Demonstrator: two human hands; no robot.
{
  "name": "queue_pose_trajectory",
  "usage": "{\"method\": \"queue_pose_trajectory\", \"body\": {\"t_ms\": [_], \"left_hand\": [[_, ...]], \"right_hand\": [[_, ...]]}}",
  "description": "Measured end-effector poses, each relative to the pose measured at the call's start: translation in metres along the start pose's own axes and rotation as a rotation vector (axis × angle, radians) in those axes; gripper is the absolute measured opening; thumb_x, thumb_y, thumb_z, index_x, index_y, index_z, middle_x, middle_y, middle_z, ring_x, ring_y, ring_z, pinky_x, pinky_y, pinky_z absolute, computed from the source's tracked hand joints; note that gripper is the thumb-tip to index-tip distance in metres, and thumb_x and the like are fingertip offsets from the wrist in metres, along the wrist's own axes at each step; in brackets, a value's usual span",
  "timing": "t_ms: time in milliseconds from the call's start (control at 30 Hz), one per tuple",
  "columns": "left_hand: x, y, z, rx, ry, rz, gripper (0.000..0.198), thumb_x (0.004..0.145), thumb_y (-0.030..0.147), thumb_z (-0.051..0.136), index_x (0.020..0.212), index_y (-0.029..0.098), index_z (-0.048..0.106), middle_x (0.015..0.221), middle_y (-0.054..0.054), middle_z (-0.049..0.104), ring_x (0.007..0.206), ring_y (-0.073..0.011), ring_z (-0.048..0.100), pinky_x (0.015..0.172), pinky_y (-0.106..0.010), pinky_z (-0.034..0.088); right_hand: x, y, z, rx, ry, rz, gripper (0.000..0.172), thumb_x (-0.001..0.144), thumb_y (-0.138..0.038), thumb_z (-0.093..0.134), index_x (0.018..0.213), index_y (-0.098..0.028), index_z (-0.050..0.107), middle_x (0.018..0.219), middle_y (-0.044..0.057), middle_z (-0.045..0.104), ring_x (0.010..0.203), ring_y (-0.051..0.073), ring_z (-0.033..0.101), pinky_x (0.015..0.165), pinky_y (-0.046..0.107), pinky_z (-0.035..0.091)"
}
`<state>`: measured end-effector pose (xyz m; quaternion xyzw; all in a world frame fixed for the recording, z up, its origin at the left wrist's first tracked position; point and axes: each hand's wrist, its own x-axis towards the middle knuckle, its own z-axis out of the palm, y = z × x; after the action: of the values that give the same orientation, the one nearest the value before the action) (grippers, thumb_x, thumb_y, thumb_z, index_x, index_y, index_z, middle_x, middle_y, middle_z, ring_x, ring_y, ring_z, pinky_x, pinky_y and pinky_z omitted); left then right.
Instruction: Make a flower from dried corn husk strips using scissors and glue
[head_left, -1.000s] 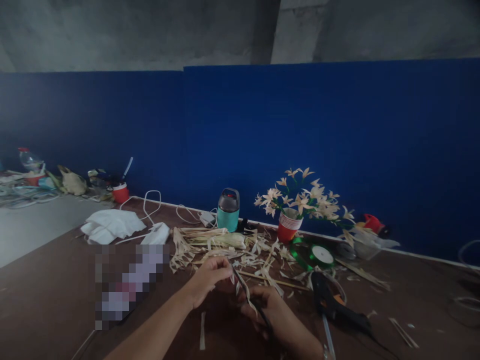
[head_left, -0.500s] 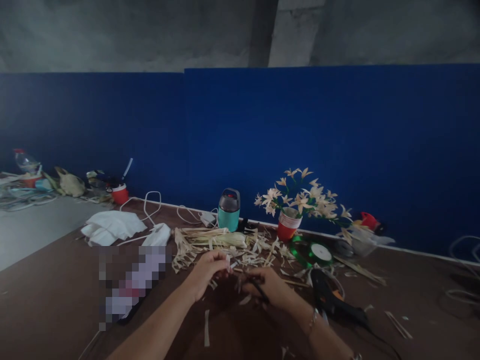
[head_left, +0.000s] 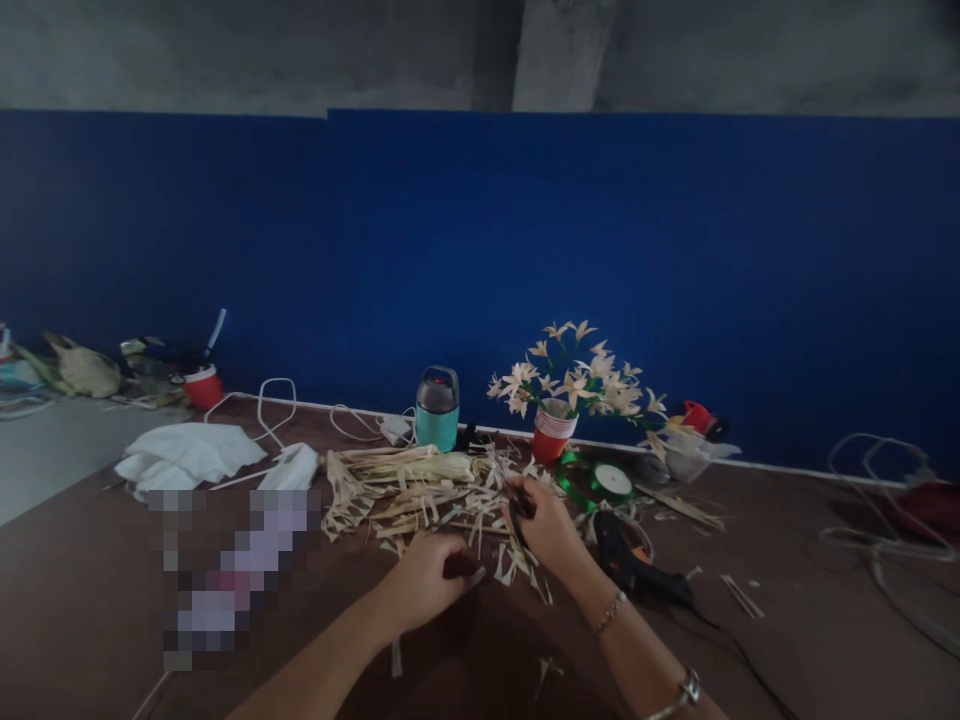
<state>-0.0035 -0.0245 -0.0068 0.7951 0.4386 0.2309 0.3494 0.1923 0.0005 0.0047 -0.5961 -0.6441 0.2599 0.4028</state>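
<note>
My right hand (head_left: 546, 522) is closed round dark-handled scissors (head_left: 516, 497), their blades pointing up and away over the dried corn husks. Lower and to the left, my left hand (head_left: 429, 582) is just above the tabletop with thumb and fingers pinched together. A small pale piece (head_left: 477, 577) shows at its fingertips; its exact kind is hard to make out. Beyond both hands lies a heap of dried corn husks (head_left: 409, 497), with cut pale strips (head_left: 514, 565) scattered in front of my right hand.
Pale artificial flowers (head_left: 577, 385) stand in stacked red cups (head_left: 553, 440). A green ribbon spool (head_left: 611, 480) and a black glue gun (head_left: 637, 570) lie right. A teal-bodied container (head_left: 437, 425) stands behind the husks; white cloth (head_left: 187, 455) lies left. A blue partition (head_left: 480, 250) borders the table.
My hands have moved apart. The right one, with the scissors, went forward over the husks; the left drew back slightly towards me. The whole view has shifted to the right.
</note>
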Motion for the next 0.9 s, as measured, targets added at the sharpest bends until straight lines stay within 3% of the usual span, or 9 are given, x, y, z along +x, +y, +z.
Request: {"method": "queue_pose_trajectory", "body": {"t_ms": [133, 233, 333, 633, 900], "left_hand": [[0.002, -0.004, 0.003, 0.087, 0.022, -0.011, 0.017, 0.068, 0.019, 0.055, 0.079, 0.020, 0.069, 0.080, -0.001, 0.070, 0.077, -0.0176, 0.061, 0.071, -0.025, 0.042], [0.005, -0.011, -0.003, 0.126, 0.114, -0.059, 0.016, 0.070, 0.016, 0.054, 0.077, 0.020, 0.068, 0.082, -0.003, 0.069, 0.081, -0.0183, 0.060, 0.074, -0.027, 0.042], [0.007, -0.015, -0.008, 0.188, 0.210, -0.081, 0.015, 0.070, 0.014, 0.055, 0.077, 0.020, 0.067, 0.083, -0.003, 0.068, 0.083, -0.0192, 0.059, 0.077, -0.029, 0.041], [0.004, -0.004, 0.003, 0.487, 0.227, -0.016, 0.005, 0.070, 0.023, 0.061, 0.072, 0.019, 0.063, 0.088, -0.005, 0.058, 0.093, -0.0242, 0.050, 0.080, -0.036, 0.036], [0.004, -0.010, 0.001, 0.386, 0.223, 0.018, 0.015, 0.075, 0.031, 0.060, 0.068, 0.019, 0.065, 0.086, -0.006, 0.058, 0.090, -0.0228, 0.050, 0.079, -0.036, 0.037]], "right_hand": [[-0.006, 0.004, 0.000, 0.051, -0.020, -0.009, 0.031, 0.064, -0.018, 0.055, 0.094, -0.014, 0.061, 0.084, 0.008, 0.070, 0.075, 0.022, 0.064, 0.069, 0.030, 0.049], [-0.006, 0.009, 0.000, 0.086, -0.036, -0.003, 0.029, 0.065, -0.019, 0.055, 0.092, -0.014, 0.062, 0.079, 0.008, 0.070, 0.072, 0.022, 0.064, 0.064, 0.029, 0.049], [-0.005, 0.012, 0.000, 0.052, 0.012, -0.022, 0.030, 0.064, -0.018, 0.054, 0.093, -0.014, 0.063, 0.084, 0.008, 0.070, 0.075, 0.022, 0.064, 0.068, 0.030, 0.049], [-0.009, 0.000, 0.002, -0.007, -0.009, -0.031, 0.034, 0.063, -0.016, 0.053, 0.096, -0.013, 0.062, 0.081, 0.008, 0.069, 0.072, 0.020, 0.063, 0.068, 0.029, 0.048], [-0.009, 0.000, 0.002, -0.021, -0.029, -0.042, 0.033, 0.065, -0.019, 0.055, 0.097, -0.012, 0.062, 0.077, 0.007, 0.069, 0.068, 0.019, 0.062, 0.065, 0.028, 0.048]]}}
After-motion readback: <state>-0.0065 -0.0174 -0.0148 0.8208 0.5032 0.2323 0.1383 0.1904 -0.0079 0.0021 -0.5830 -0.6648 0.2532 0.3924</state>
